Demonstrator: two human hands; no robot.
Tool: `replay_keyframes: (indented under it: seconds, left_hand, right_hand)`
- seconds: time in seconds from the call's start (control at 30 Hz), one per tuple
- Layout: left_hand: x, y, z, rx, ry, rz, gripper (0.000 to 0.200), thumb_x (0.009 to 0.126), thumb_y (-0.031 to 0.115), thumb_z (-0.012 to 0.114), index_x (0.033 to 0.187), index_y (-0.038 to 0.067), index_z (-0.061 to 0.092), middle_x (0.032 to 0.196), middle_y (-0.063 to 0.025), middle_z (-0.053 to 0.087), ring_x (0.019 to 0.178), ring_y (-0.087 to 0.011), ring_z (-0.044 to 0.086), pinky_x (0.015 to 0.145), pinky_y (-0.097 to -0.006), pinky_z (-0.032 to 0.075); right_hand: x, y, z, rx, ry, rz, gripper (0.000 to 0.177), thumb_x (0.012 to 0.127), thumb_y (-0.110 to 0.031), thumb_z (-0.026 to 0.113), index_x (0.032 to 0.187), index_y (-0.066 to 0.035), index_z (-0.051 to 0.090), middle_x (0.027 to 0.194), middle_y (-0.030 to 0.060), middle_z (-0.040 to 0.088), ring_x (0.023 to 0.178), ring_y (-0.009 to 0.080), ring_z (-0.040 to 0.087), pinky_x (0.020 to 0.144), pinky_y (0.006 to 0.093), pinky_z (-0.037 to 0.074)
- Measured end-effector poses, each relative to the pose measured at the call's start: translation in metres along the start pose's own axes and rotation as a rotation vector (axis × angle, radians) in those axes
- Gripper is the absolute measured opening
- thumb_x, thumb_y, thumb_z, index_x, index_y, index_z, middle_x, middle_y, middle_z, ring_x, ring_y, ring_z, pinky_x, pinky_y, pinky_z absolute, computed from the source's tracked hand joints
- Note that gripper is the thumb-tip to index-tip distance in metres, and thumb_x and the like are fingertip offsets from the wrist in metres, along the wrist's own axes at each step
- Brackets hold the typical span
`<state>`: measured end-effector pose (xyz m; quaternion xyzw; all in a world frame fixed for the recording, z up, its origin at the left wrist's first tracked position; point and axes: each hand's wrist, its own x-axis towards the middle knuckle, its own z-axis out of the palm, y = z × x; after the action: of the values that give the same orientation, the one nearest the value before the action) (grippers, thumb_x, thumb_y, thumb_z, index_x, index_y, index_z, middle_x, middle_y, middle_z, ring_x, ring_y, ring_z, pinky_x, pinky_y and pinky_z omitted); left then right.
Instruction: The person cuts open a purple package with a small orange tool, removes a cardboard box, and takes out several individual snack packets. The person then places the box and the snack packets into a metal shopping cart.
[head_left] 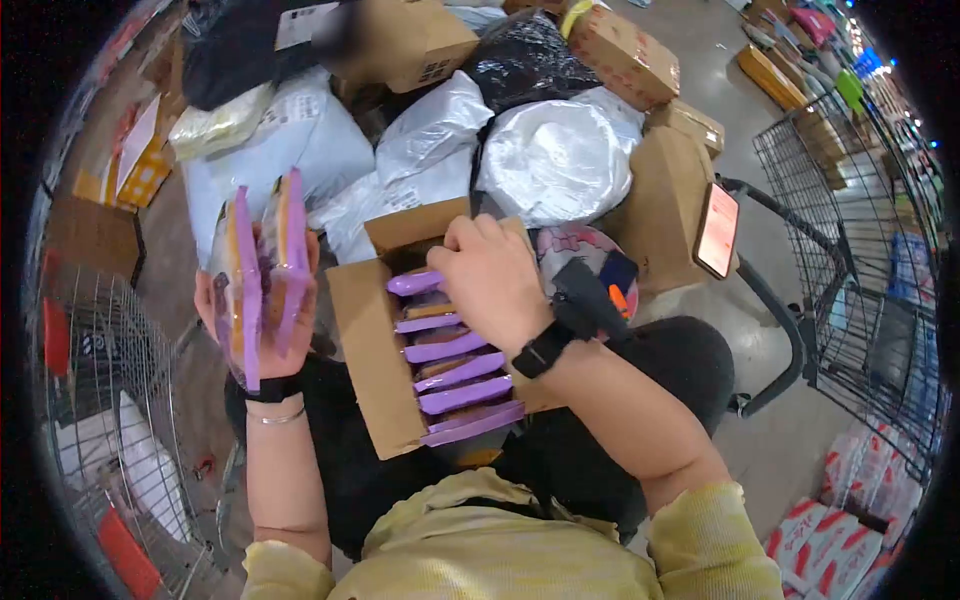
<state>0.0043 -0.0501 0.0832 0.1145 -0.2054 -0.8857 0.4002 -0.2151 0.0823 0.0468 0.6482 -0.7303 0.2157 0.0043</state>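
My left hand (290, 340) grips two clear packets with purple edges (245, 290), held upright side by side to the left of the box. An open cardboard box (375, 365) sits at my lap with its flaps spread. Inside it several purple-edged packets (455, 372) stand in a row. Over the far end of that box, my right hand (492, 270) has its fingers curled down around the farthest packet (415, 283); the fingertips are partly hidden. A dark watch-like band (545, 348) is on my right wrist.
Wrapped parcels (430, 125) and a round silver bundle (555, 163) are piled ahead. A phone (717, 230) is mounted at the right, beside a cart handle (800, 340). Wire carts (110, 390) flank me. Red-and-white packs (825, 545) lie on the floor.
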Motion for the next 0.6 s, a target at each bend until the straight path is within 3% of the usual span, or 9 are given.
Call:
replay_keyframes:
  seconds: [0.13, 0.2, 0.27, 0.3, 0.33, 0.43, 0.5, 0.53, 0.6]
  left_hand:
    - [-0.002, 0.008, -0.010, -0.070, -0.068, -0.017, 0.072, 0.088, 0.057, 0.049, 0.140, 0.008, 0.047, 0.143, -0.0224, 0.041, 0.133, -0.0444, 0.034, 0.093, -0.0491, 0.049]
    - [-0.003, 0.011, -0.009, -0.103, -0.144, -0.041, 0.072, 0.088, 0.058, 0.048, 0.140, 0.008, 0.047, 0.145, -0.0226, 0.039, 0.134, -0.0441, 0.033, 0.096, -0.0498, 0.046]
    - [-0.005, 0.011, -0.009, -0.111, -0.116, -0.032, 0.072, 0.089, 0.058, 0.047, 0.140, 0.008, 0.047, 0.146, -0.0211, 0.038, 0.135, -0.0441, 0.032, 0.099, -0.0505, 0.044]
    - [-0.005, 0.009, -0.004, -0.018, -0.032, 0.020, 0.071, 0.087, 0.054, 0.056, 0.140, 0.009, 0.044, 0.147, -0.0300, 0.030, 0.131, -0.0430, 0.038, 0.092, -0.0462, 0.053]
    - [-0.005, 0.009, -0.001, -0.022, -0.025, 0.028, 0.071, 0.087, 0.054, 0.056, 0.140, 0.009, 0.044, 0.147, -0.0300, 0.030, 0.131, -0.0430, 0.038, 0.092, -0.0462, 0.053]
    - [-0.005, 0.008, 0.002, -0.036, 0.047, 0.059, 0.072, 0.087, 0.057, 0.054, 0.140, 0.010, 0.044, 0.146, -0.0282, 0.033, 0.130, -0.0426, 0.040, 0.094, -0.0483, 0.051]
    - [-0.007, 0.009, 0.002, -0.105, 0.104, 0.083, 0.075, 0.090, 0.058, 0.043, 0.143, 0.006, 0.041, 0.144, -0.0226, 0.041, 0.130, -0.0478, 0.038, 0.109, -0.0565, 0.031]
    - [-0.007, 0.007, 0.002, -0.107, 0.109, 0.086, 0.075, 0.090, 0.058, 0.043, 0.143, 0.006, 0.041, 0.144, -0.0226, 0.041, 0.130, -0.0478, 0.038, 0.109, -0.0565, 0.031]
    - [-0.007, -0.002, 0.008, 0.014, -0.213, -0.024, 0.072, 0.091, 0.058, 0.042, 0.142, 0.006, 0.041, 0.142, -0.0224, 0.043, 0.131, -0.0459, 0.039, 0.108, -0.0586, 0.031]
  right_hand:
    - [0.010, 0.009, -0.013, 0.164, 0.067, -0.114, 0.010, 0.082, -0.017, 0.062, 0.090, -0.011, 0.064, 0.093, 0.0061, 0.062, 0.097, 0.0251, 0.058, 0.080, 0.0415, 0.045]
    - [0.016, 0.012, -0.029, 0.613, 0.024, 0.083, 0.011, 0.086, -0.013, 0.062, 0.096, -0.008, 0.061, 0.092, 0.0086, 0.065, 0.091, 0.0262, 0.062, 0.077, 0.0399, 0.048]
    - [0.019, 0.014, -0.048, 0.816, 0.031, 0.154, 0.012, 0.089, -0.008, 0.059, 0.101, -0.006, 0.059, 0.090, 0.0104, 0.066, 0.086, 0.0249, 0.064, 0.072, 0.0354, 0.050]
    - [0.021, 0.015, -0.054, 0.847, 0.105, 0.183, 0.015, 0.088, -0.003, 0.060, 0.103, -0.006, 0.059, 0.092, 0.0089, 0.065, 0.083, 0.0204, 0.064, 0.071, 0.0303, 0.050]
    - [0.026, 0.023, -0.053, 0.851, 0.263, 0.029, 0.013, 0.091, -0.005, 0.059, 0.103, -0.004, 0.057, 0.093, 0.0055, 0.065, 0.080, 0.0168, 0.064, 0.068, 0.0277, 0.051]
    - [0.028, 0.019, -0.077, 1.049, 0.270, 0.268, 0.010, 0.094, -0.006, 0.058, 0.103, -0.004, 0.056, 0.097, 0.0036, 0.065, 0.078, 0.0115, 0.063, 0.067, 0.0227, 0.049]
    - [0.031, 0.015, -0.087, 1.382, 0.282, 0.442, 0.009, 0.096, -0.008, 0.058, 0.104, -0.004, 0.055, 0.093, 0.0027, 0.064, 0.078, 0.0073, 0.061, 0.065, 0.0196, 0.048]
    - [0.030, 0.014, -0.085, 1.383, 0.276, 0.444, 0.009, 0.096, -0.008, 0.058, 0.104, -0.004, 0.055, 0.093, 0.0027, 0.064, 0.078, 0.0073, 0.061, 0.065, 0.0196, 0.048]
    - [0.028, 0.012, -0.083, 1.370, 0.072, 0.460, 0.010, 0.095, -0.008, 0.060, 0.103, -0.004, 0.056, 0.086, 0.0019, 0.063, 0.074, 0.0059, 0.059, 0.062, 0.0204, 0.048]
